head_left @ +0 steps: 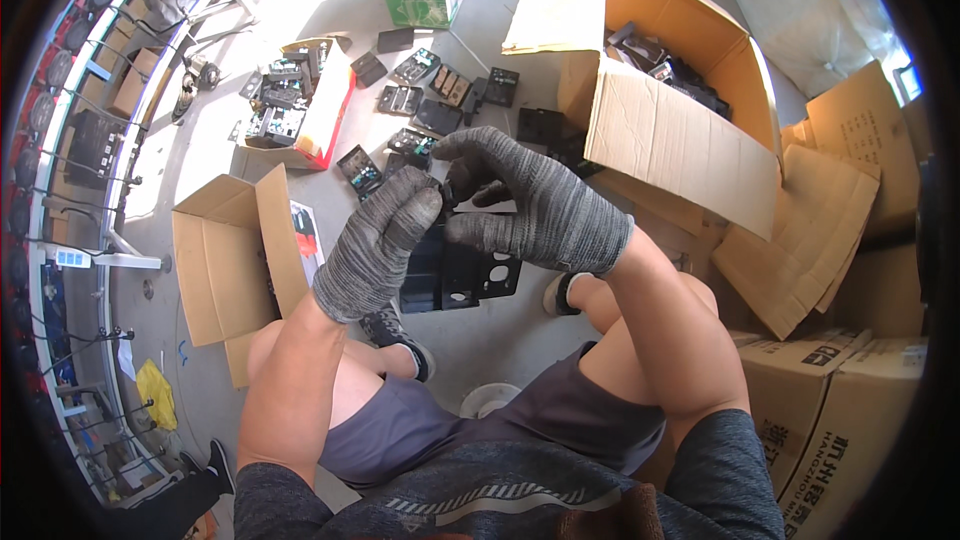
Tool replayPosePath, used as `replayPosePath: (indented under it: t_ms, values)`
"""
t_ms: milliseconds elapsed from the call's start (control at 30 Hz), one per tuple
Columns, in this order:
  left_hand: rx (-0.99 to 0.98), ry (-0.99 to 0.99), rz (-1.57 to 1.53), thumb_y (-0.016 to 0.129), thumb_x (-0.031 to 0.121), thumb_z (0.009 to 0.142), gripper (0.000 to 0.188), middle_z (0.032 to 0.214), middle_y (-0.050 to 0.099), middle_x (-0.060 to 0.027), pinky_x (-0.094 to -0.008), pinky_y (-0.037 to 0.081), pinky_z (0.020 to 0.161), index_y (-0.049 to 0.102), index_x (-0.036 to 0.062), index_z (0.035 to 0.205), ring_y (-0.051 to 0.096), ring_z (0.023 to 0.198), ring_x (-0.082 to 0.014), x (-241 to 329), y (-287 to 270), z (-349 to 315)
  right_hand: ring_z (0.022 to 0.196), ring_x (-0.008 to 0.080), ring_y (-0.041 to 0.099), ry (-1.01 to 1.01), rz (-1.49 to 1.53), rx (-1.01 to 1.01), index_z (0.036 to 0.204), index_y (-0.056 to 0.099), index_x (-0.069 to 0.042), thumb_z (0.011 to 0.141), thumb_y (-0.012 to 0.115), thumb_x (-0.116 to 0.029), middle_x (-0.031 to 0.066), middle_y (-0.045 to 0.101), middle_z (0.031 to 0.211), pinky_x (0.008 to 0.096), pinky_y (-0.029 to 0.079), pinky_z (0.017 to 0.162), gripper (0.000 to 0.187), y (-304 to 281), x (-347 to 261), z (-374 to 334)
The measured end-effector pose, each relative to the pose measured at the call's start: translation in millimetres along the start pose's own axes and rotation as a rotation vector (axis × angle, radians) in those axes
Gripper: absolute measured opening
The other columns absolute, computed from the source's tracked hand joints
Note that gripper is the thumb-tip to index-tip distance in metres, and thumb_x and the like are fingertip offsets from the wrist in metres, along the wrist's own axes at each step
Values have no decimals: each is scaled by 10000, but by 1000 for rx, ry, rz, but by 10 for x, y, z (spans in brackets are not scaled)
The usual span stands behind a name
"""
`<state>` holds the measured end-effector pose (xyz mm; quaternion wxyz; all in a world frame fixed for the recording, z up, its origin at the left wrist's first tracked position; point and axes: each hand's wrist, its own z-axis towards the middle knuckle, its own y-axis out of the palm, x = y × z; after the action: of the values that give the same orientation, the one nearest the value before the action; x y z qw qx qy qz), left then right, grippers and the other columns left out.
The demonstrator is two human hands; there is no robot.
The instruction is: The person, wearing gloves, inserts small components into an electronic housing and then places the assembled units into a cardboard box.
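Note:
Both hands wear grey knitted gloves and meet in front of me, above the floor. My left hand (375, 245) pinches a small black part (447, 196) between thumb and fingers; its exact kind is hidden by the gloves. Close against its other side is my right hand (550, 208), fingers curved and thumb held apart from them. Below the hands lies a black flat panel (425, 275) with cut-out holes at its right end. Just beyond, several black cases with green circuit boards, such as an opened case (358, 170), are spread over the floor.
A red-edged box (335, 120) full of black modules stands at far left. An open carton (215, 260) sits nearer left, beside a rack (110, 250) with cables. At right are a large open carton (690, 140) holding dark parts, flattened cardboard (800, 240) and closed cartons (800, 380).

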<state>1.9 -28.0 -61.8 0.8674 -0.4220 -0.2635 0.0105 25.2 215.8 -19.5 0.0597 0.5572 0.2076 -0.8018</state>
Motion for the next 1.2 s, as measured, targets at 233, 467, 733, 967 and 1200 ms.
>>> replayPosePath:
  t_ms: [233,467,733,967,1200]
  values:
    - [-3,-94,-57,526,-26,952,485,1361,552,-220,-446,468,1076,523,131,1412,590,1222,-392,-26,19,-52,901,167,651,143,-153,-115,1176,623,-49,950,720,-213,76,679,1000,349,548,843,295,-50,-62,21]
    - [20,-167,-139,587,51,954,416,1313,555,-232,-462,454,1075,552,60,1368,571,1221,-414,83,-50,12,874,144,653,199,26,-44,1149,634,-41,954,717,-230,68,695,945,320,553,811,284,-11,-78,3]
    - [14,-451,-480,558,305,1044,469,1321,621,-110,-326,447,1078,531,1,1400,586,1215,-193,110,-10,74,887,238,683,-89,-27,9,1080,638,-25,888,757,-113,141,670,963,352,552,785,243,-5,-13,83]
    - [49,-722,-888,566,263,1036,447,1334,612,-107,-317,445,1080,535,7,1401,588,1205,-195,190,-40,230,1029,166,628,3,-62,-55,1154,630,-60,873,774,-73,62,649,1091,348,555,872,317,-41,-137,53]
    - [6,-474,-454,529,-16,975,376,1246,570,-184,-417,492,1005,549,81,1337,596,1117,-357,190,-29,93,884,278,687,212,-9,-17,1159,641,-18,1027,591,-258,180,680,983,371,545,816,278,38,24,11]
